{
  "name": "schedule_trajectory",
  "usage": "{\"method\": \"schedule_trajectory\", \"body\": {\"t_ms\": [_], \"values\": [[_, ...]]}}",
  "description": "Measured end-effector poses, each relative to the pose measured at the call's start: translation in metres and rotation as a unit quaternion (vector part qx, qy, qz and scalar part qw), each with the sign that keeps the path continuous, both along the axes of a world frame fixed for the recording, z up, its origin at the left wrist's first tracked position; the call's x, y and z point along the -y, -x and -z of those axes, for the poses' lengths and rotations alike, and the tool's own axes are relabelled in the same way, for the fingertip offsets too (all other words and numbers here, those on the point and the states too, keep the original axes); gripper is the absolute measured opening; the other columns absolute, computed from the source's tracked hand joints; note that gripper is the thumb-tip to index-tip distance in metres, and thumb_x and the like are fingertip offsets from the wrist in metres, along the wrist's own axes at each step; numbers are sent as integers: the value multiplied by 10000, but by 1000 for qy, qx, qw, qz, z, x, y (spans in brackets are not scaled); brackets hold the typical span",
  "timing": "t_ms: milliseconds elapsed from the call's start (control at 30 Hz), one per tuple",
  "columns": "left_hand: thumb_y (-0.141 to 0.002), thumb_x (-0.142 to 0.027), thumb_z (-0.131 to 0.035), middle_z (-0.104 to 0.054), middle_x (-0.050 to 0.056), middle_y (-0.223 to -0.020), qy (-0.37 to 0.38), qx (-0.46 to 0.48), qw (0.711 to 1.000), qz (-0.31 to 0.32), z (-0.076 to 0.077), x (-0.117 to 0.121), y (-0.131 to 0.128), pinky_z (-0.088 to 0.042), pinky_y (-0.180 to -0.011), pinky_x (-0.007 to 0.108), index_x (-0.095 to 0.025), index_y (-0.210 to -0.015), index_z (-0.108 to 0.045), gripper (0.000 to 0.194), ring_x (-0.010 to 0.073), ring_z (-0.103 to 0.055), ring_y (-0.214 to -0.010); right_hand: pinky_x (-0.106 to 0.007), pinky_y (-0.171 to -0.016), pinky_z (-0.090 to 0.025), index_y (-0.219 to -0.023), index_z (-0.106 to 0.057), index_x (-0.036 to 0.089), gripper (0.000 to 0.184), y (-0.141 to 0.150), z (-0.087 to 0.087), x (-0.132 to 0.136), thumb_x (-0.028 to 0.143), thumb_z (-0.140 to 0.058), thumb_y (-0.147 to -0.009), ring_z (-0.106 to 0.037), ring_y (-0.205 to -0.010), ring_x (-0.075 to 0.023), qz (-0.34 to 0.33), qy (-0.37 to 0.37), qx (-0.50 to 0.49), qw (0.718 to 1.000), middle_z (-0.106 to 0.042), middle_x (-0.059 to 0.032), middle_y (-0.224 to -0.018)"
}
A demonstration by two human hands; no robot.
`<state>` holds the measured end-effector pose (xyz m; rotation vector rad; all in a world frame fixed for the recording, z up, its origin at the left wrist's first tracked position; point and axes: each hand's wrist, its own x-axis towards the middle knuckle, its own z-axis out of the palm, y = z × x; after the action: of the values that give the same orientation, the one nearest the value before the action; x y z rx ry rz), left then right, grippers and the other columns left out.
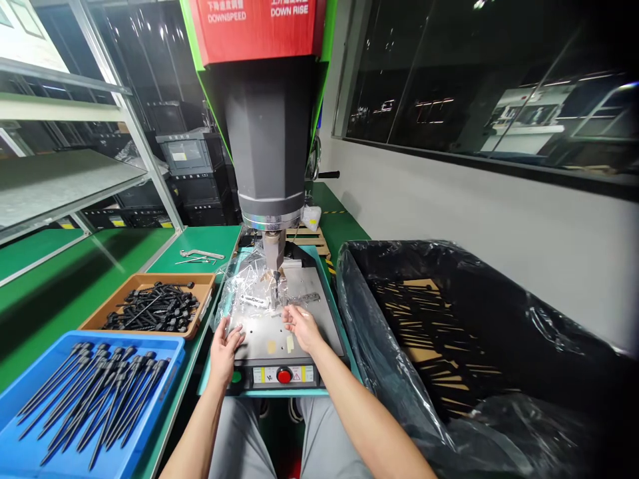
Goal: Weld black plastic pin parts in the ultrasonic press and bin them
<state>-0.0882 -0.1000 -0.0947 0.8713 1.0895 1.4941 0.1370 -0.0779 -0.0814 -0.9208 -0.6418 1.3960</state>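
On the left, a blue tray holds long black parts, heads toward its far edge, thin ends toward its near edge and near-left corner, long axes slanting. Just beyond, an orange tray carries a jumbled heap of similar black pieces pointing many ways. Near the tabletop's far edge lies a wrench, its long axis running roughly left to right.

The left hand is at the left edge of the metal plate, thumb and fingers loosely apart with nothing visible between them. Clear film lies crumpled over the plate's far-left part. Toward the middle of the plate's far half, a black-headed piece appears upright at a small fixture, head up, long axis vertical, right beneath the machine's metal horn. The right hand is just nearside and right of that fixture, fingers curled close together; whether they grip anything, I cannot tell.

At far right, a plastic-lined bin holds more dark parts, mostly lying crosswise in rows.
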Motion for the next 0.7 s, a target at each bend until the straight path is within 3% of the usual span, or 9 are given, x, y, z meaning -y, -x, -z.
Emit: {"method": "schedule_trajectory", "body": {"t_ms": [200, 367, 500, 567, 700], "values": [[-755, -333, -747, -308, 88, -1539, 12, -2, 1000, -5, 0, 6, 1, -574, -844, 332, -331, -1315, -488, 616, 276, -559, -1217, -251, -548, -483, -818, -684, 184, 374, 0, 10, 21, 468, -840, -632, -634, -664, -157, -32, 22, -14, 999, -678, -61, -832], [-727, -288, -749, -508, 129, -1385, 22, 4, 1000, -18, -6, 11, 6, -505, -978, 411, -257, -1340, -490, 666, 295, -464, -1312, -349, -700, -544, -989, -654, 228, 511, -14, 17, 28, 504, -839, -600, -678, -833, -232, 29, 30, -30, 999, -694, -88, -977], [-706, -304, -769, -468, 97, -1441, 16, 10, 1000, -23, -5, 33, 11, -481, -1009, 457, -278, -1296, -551, 630, 327, -454, -1315, -416, -847, -521, -981, -619, 239, 553, -48, 9, 10, 716, -629, -702, -647, -1026, -278, 132, 38, -17, 990, -679, -119, -1089], [-702, -320, -781, -447, 87, -1465, 21, 4, 1000, -12, 1, 49, 13, -494, -997, 450, -292, -1293, -560, 631, 335, -472, -1299, -407, -886, -497, -995, -610, 240, 540, -64, -2, -6, 718, -583, -744, -624, -1079, -272, 166, 36, 6, 986, -674, -119, -1123], [-723, -333, -773, -406, 56, -1503, 17, -8, 1000, 2, 17, 74, 15, -511, -981, 414, -347, -1321, -538, 642, 326, -474, -1300, -380, -892, -467, -983, -634, 235, 429, -74, -30, -46, 599, -678, -761, -649, -1008, -250, 126, 40, 64, 989, -715, -112, -1033]]}}
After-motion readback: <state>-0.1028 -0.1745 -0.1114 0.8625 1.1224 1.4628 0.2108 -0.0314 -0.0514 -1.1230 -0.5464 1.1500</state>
